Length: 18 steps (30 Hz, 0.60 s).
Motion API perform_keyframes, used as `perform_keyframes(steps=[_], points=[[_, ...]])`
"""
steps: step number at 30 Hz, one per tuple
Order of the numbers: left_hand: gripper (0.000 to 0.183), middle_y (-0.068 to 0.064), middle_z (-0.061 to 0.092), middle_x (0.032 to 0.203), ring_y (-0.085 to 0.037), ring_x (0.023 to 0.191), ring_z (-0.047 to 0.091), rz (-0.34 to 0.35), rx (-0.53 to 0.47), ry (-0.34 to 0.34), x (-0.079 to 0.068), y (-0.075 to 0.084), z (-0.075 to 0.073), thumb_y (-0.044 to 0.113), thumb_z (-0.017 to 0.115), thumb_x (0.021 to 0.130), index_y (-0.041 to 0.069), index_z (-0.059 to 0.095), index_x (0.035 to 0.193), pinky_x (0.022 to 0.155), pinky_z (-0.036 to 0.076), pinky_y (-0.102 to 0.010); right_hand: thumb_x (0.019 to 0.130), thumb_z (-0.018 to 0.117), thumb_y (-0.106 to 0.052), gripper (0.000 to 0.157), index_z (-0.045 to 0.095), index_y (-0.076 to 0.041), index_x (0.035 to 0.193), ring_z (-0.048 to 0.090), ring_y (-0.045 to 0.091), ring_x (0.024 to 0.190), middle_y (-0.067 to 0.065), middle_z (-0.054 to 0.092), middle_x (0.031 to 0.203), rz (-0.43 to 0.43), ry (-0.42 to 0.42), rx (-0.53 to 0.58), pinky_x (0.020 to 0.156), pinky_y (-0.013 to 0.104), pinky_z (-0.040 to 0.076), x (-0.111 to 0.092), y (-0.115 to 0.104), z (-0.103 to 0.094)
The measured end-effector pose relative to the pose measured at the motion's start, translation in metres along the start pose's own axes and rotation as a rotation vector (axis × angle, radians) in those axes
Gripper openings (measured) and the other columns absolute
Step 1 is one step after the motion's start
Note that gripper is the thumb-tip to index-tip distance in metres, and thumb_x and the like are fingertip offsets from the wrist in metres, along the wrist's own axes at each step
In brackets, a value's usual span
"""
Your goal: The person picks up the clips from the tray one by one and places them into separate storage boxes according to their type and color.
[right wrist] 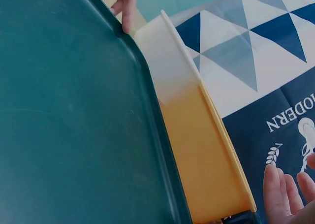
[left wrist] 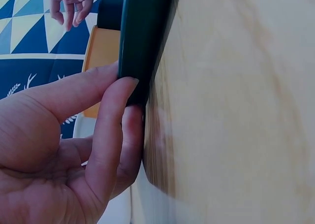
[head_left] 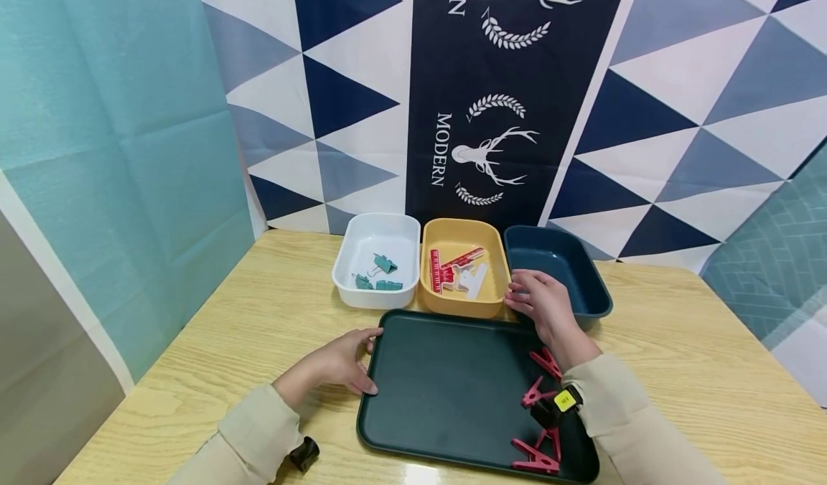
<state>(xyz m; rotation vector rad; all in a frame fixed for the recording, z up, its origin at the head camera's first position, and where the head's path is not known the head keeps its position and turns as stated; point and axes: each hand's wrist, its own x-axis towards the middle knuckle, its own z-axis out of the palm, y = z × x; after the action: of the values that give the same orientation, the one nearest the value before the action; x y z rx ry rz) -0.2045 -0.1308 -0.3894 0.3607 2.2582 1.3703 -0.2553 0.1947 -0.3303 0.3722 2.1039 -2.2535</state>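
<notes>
My left hand grips the left rim of a dark green tray, with fingertips at the rim's top and side and one finger low near the table in the left wrist view. My right hand is raised over the tray's far right corner, beside the yellow bin and the navy bin. Its fingers look loosely bent, with nothing between them. Several pink-red spring clamps lie along the tray's right side, partly hidden by the right forearm.
At the tray's far edge, a white bin holds teal binder clips. Red and white clips lie in the yellow bin next to it. Patterned cloth hangs behind the wooden table.
</notes>
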Motion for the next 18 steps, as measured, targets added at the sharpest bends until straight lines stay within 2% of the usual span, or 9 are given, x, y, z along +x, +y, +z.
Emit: perform_keyframes(steps=[9, 18], points=[[0.096, -0.012, 0.036, 0.110, -0.021, 0.068, 0.061, 0.007, 0.005, 0.002, 0.001, -0.002, 0.001, -0.011, 0.078, 0.066, 0.003, 0.025, 0.145, 0.056, 0.056, -0.035, 0.097, 0.049, -0.023, 0.047, 0.039, 0.005, 0.134, 0.066, 0.015, 0.078, 0.010, 0.056, 0.103, -0.030, -0.036, -0.006, 0.075, 0.027, 0.054, -0.010, 0.012, -0.009], [0.096, -0.013, 0.036, 0.110, -0.020, 0.068, 0.059, 0.012, 0.001, 0.002, 0.000, -0.002, 0.000, -0.011, 0.078, 0.065, 0.002, 0.026, 0.144, 0.057, 0.056, -0.034, 0.095, 0.055, -0.020, 0.040, 0.046, 0.002, 0.127, 0.065, 0.013, 0.074, -0.001, 0.061, 0.090, -0.042, -0.030, 0.003, 0.072, 0.027, 0.055, -0.017, 0.023, -0.023]])
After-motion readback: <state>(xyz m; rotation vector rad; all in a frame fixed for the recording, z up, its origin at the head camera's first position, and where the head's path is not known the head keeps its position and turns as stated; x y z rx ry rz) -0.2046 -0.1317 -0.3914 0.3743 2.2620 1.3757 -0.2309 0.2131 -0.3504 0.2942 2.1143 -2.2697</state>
